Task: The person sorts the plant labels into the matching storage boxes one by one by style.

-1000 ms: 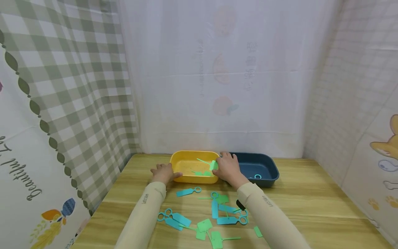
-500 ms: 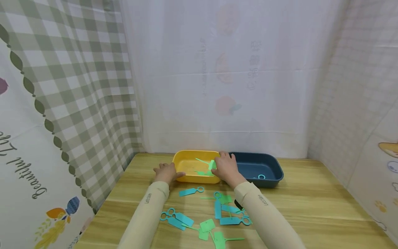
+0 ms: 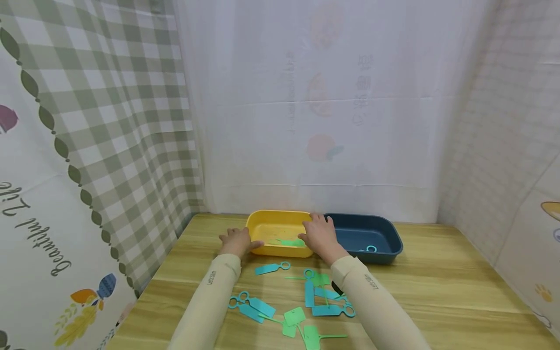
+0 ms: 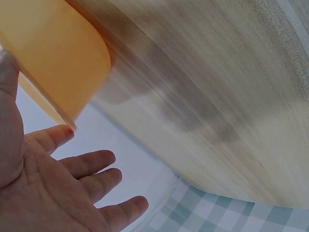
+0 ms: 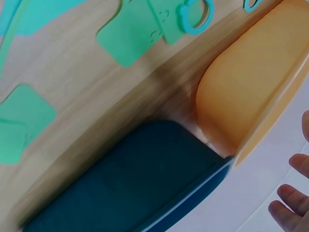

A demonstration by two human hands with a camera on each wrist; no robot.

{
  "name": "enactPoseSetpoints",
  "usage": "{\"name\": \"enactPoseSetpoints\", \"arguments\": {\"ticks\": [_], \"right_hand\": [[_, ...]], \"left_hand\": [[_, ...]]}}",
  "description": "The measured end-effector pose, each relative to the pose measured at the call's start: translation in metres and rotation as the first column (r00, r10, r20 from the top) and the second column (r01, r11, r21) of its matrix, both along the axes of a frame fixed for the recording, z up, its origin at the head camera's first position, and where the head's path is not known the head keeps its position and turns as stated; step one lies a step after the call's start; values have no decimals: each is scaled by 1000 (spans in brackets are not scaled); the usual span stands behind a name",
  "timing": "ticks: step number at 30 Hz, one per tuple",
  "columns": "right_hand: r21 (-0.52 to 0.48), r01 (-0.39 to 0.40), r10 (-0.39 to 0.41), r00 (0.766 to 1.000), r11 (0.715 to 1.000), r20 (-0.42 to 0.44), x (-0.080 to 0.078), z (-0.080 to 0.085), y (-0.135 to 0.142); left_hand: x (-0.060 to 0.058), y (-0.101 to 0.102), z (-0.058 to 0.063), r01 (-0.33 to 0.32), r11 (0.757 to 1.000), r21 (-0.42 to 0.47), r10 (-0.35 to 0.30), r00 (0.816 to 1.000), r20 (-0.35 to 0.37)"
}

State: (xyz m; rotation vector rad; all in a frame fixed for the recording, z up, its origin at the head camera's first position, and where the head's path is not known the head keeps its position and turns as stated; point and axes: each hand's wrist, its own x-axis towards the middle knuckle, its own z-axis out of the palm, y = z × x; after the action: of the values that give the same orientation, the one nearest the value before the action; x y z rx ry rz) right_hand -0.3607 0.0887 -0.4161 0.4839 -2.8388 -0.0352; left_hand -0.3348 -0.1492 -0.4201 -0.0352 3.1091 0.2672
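Observation:
My left hand (image 3: pixel 234 242) is at the left end of a yellow plastic bin (image 3: pixel 271 251). In the left wrist view its thumb lies on the rim and the index fingertip touches the rim's corner, the other fingers spread and straight. My right hand (image 3: pixel 321 236) is over the bin's right end, fingers spread and holding nothing; in the right wrist view its fingertips (image 5: pixel 289 198) show beyond the rim. Several green plastic tags (image 3: pixel 292 243) lie inside the yellow bin. A dark blue bin (image 3: pixel 360 231) stands to its right, with a blue ring-ended tag (image 3: pixel 371 248) inside.
In front of the bins, blue ring-ended tags (image 3: pixel 330 310) and green square tags with thin stems (image 3: pixel 295 316) lie scattered, some overlapping. One blue tag (image 3: pixel 267 269) lies close to the yellow bin. A white curtain (image 3: pixel 262 146) hangs behind the wooden table (image 3: pixel 428 291).
The green tag in my right hand has been let go and now lies in the yellow bin. My left hand stays at the bin's left end. The head view has shifted slightly.

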Motion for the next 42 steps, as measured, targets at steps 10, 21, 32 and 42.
{"name": "enactPoseSetpoints", "arguments": {"ticks": [10, 21, 32, 42], "right_hand": [[-30, 13, -13, 1000, 999, 6, 1, 10, 21], [-39, 2, -2, 1000, 999, 9, 2, 10, 38], [-8, -75, 75, 997, 997, 3, 13, 0, 77], [2, -192, 192, 980, 981, -50, 41, 4, 105]], "left_hand": [[-5, -3, 1, -16, 1000, 18, 15, 999, 39], [-6, -10, 4, -12, 1000, 16, 11, 998, 56], [-5, -6, 5, 0, 1000, 14, -1, 998, 58], [-7, -1, 4, -3, 1000, -1, 3, 998, 67]]}}
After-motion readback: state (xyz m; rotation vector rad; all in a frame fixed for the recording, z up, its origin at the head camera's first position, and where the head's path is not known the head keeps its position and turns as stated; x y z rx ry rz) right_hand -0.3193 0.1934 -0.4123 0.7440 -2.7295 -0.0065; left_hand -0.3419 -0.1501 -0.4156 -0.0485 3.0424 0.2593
